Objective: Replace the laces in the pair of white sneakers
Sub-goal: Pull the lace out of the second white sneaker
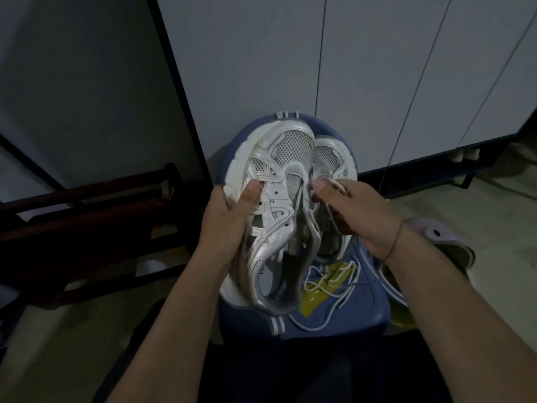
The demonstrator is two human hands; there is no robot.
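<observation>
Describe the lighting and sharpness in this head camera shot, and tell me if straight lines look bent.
Head view: dim light, no glare; the white sneaker in the left hand is brightest and sharpest; the lace pinched by the right hand looks soft; cabinet seams fan outward.

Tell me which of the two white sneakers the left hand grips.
The front sneaker, its side in the left hand. The other sneaker lies half hidden behind it on the blue stool.

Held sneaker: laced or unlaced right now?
Unlaced, as far as shows: the sneaker in the left hand has bare eyelets; the right hand pinches a loose lace by its tongue.
</observation>
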